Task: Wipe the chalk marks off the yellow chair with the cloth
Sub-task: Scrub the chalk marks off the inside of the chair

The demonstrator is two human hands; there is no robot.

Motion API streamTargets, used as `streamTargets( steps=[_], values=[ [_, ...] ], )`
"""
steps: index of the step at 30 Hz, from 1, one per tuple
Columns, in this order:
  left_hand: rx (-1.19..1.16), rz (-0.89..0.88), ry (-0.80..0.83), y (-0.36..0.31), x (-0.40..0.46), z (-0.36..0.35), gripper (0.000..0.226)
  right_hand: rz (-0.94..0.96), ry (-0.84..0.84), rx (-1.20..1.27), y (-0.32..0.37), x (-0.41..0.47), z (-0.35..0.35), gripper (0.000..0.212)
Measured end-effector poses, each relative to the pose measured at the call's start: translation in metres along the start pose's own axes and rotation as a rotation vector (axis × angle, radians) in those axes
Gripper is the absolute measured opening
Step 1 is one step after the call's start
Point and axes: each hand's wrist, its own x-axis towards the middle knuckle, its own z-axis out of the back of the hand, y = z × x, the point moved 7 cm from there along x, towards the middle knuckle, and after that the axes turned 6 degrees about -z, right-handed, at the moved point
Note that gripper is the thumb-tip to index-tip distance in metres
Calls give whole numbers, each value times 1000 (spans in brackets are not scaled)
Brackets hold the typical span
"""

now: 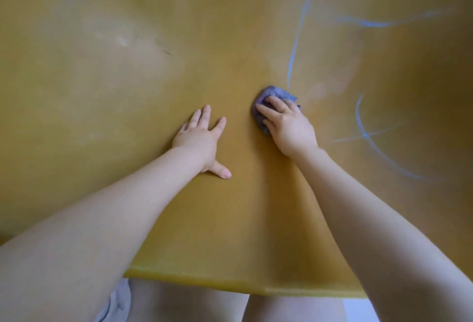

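Observation:
The yellow chair (128,91) fills nearly the whole view, its front edge at the bottom. Blue chalk marks (294,50) run down the right half; one long line ends just above the cloth, and a curved crossed mark (366,135) lies further right. A bunched purple cloth (275,94) sits on the seat at the centre right. My right hand (286,127) grips the cloth from above, fingers curled over it, a ring on one finger. My left hand (202,140) lies flat on the chair with fingers spread, to the left of the cloth.
Faint pale smears (122,40) show on the left part of the chair. Below the chair's front edge (204,279) I see my bare knees and a piece of light fabric (117,301).

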Motion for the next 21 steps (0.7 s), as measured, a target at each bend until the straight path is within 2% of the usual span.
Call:
streamTargets(
  steps=[3, 6, 7, 11, 14, 18, 21],
  values=[
    [2, 8, 11, -1, 1, -1, 125, -165, -80, -9, -32, 25, 14, 35],
    [-11, 14, 9, -1, 2, -1, 125, -275, -87, 91, -30, 18, 10, 39],
    [-10, 17, 10, -1, 2, -1, 125, -257, -86, 128, -24, 9, 8, 39],
    [-12, 9, -4, -1, 2, 1, 124, 22, -117, 217, 13, -56, 4, 36],
    [-21, 5, -7, 1, 1, 2, 125, 76, -61, 232, 30, -90, -1, 40],
    [-23, 30, 8, -3, 2, 3, 125, 217, -86, 147, 20, -73, 8, 38],
    [-43, 42, 21, -2, 2, 1, 124, 194, -173, 67, -7, -31, 14, 38]
  ],
)
